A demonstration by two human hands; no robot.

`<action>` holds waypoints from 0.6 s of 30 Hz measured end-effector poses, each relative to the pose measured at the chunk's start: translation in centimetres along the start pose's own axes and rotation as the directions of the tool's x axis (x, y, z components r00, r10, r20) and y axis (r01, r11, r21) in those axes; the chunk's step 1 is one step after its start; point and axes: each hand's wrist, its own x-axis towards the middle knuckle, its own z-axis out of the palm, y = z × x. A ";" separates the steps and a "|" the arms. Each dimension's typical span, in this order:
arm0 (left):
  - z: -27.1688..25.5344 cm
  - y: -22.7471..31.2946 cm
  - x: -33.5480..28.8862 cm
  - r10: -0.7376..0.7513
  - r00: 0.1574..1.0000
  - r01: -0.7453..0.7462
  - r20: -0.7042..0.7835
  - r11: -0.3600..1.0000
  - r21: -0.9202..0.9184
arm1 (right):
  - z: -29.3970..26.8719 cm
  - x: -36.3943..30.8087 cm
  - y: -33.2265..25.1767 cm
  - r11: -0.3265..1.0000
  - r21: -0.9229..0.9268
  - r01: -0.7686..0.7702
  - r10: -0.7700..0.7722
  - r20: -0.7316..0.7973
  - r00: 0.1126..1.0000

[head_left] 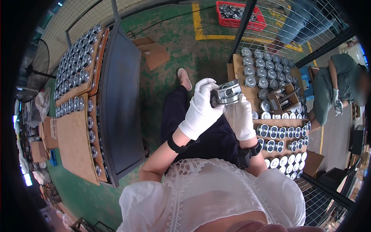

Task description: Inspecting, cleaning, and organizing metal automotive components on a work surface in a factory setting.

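Note:
Both of my hands wear white gloves and meet in front of my body around a shiny metal piston (228, 93). From its left side, my left hand (201, 110) grips it, the fingers bent over the upper edge. My right hand (240, 118) closes on its lower right side, thumb or fingertip against the rim. The piston is tilted, with its round pin hole and ring grooves showing. Just to the right, rows of similar pistons (264, 73) stand on cardboard (240, 77).
At left, a dark metal cabinet (123, 96) stands beside stacked boards (77, 143) carrying more pistons (80, 62). An open cardboard box (275, 103) sits among the pistons at right. Wire mesh (266, 27) rises behind them. A red crate (262, 24) lies farther off. A co-worker (328, 91) bends over at right.

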 end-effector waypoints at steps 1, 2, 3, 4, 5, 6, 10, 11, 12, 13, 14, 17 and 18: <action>-0.1 -0.1 0.0 0.016 1.000 -0.016 0.005 1.000 0.008 | -0.3 0.0 0.1 0.999 0.029 0.016 -0.016 0.000 1.000; 0.0 -0.1 0.0 0.041 0.999 -0.041 0.019 0.999 0.006 | -0.5 0.2 0.5 0.653 0.744 -0.141 0.159 0.048 0.986; 0.1 -0.4 0.3 0.115 0.993 -0.115 -0.003 0.993 0.012 | -0.8 0.2 0.7 0.448 0.873 -0.193 0.174 0.127 0.977; -0.1 -0.5 0.3 0.127 0.992 -0.128 0.023 0.991 0.027 | -1.1 0.3 0.9 0.383 0.895 -0.227 0.167 0.174 0.970; -0.1 -0.7 0.2 0.145 0.988 -0.147 0.055 0.989 0.033 | -1.3 0.3 1.1 0.788 0.594 -0.164 0.114 0.121 0.986; 0.2 -0.8 0.2 0.136 0.987 -0.140 0.087 0.989 0.041 | -1.7 0.4 1.1 0.987 0.152 -0.056 0.048 0.057 0.997; 1.5 -1.8 0.1 0.147 0.973 -0.152 0.176 0.988 0.016 | -4.9 -0.1 0.1 0.988 -0.031 -0.151 0.149 -0.058 0.987; 1.7 -2.0 -0.2 0.111 0.973 -0.122 0.200 0.992 0.041 | -6.2 -0.2 -0.3 0.981 -0.108 -0.159 0.141 -0.163 0.977; 1.8 -2.3 -0.4 0.082 0.971 -0.094 0.223 0.995 0.043 | -8.5 -0.1 -1.9 0.938 -0.329 -0.110 0.026 -0.250 0.968; 1.8 -2.6 -0.5 0.049 0.969 -0.064 0.243 0.996 0.054 | -10.9 0.1 -3.2 0.877 -0.479 -0.038 -0.159 -0.364 0.918; 1.8 -2.9 -0.5 0.058 0.967 -0.079 0.247 0.994 0.075 | -13.9 1.2 -5.5 0.737 -0.638 -0.224 -0.271 -0.582 0.767; 1.7 -3.6 -0.6 -0.009 0.965 -0.007 0.263 0.998 0.060 | -22.9 1.8 -11.3 0.995 0.009 0.101 -0.059 -0.757 0.651; 1.8 -3.7 -0.5 -0.032 0.962 0.015 0.272 0.998 0.064 | -25.7 2.4 -12.2 0.958 0.251 0.137 0.110 -0.764 0.636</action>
